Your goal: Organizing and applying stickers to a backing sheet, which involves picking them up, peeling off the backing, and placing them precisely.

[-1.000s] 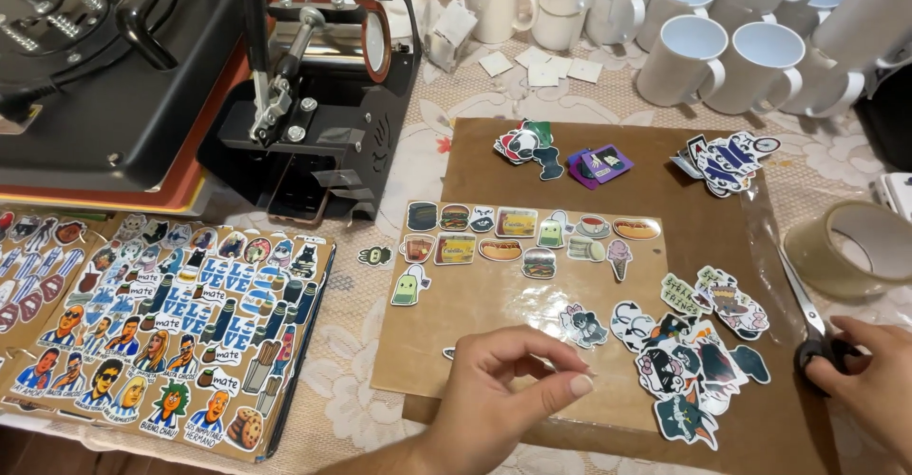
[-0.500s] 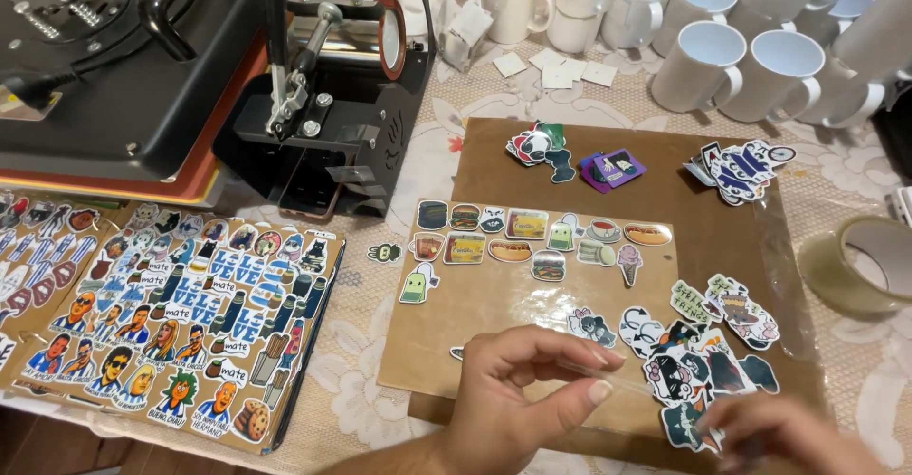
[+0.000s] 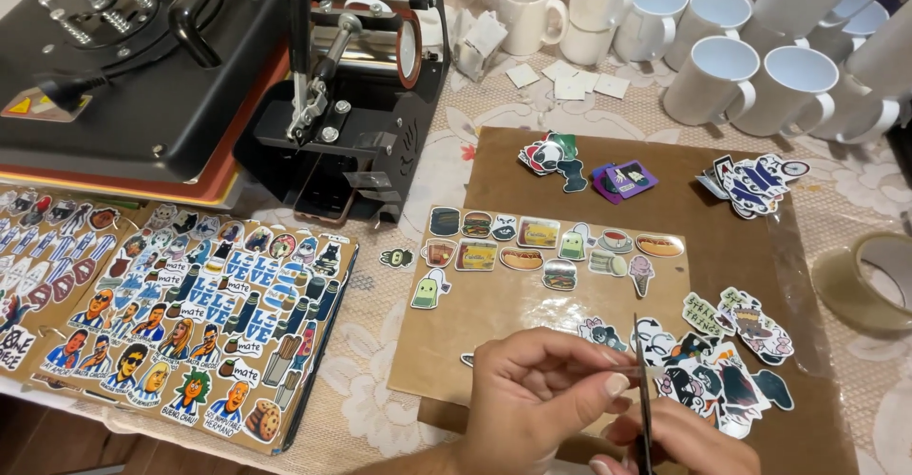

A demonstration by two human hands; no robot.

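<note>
The left hand [image 3: 537,394] has its thumb and fingertips pressed together on a small sticker that is mostly hidden by the fingers, low over the clear sheet [image 3: 513,313] on the brown board [image 3: 684,218]. Just right of that grip, the right hand [image 3: 679,442] holds thin scissors [image 3: 643,394], blades pointing away from the person and nearly closed beside the left fingertips; its fingers are curled round the handles, which are out of view. The sticker looks very light, thin and floppy, likely to bend or slip, so a gentle pinch on its edge, clear of the cutting line, seems best. Far left of both hands lie printed sticker sheets [image 3: 180,313], with a black press [image 3: 342,104] beyond them. Ahead of the grip runs a row of food stickers [image 3: 556,247]; just right lies a loose sticker pile [image 3: 717,370], farther right a tape roll [image 3: 869,280], and white mugs [image 3: 750,57] stand at the far edge of the worktop [image 3: 380,418].
</note>
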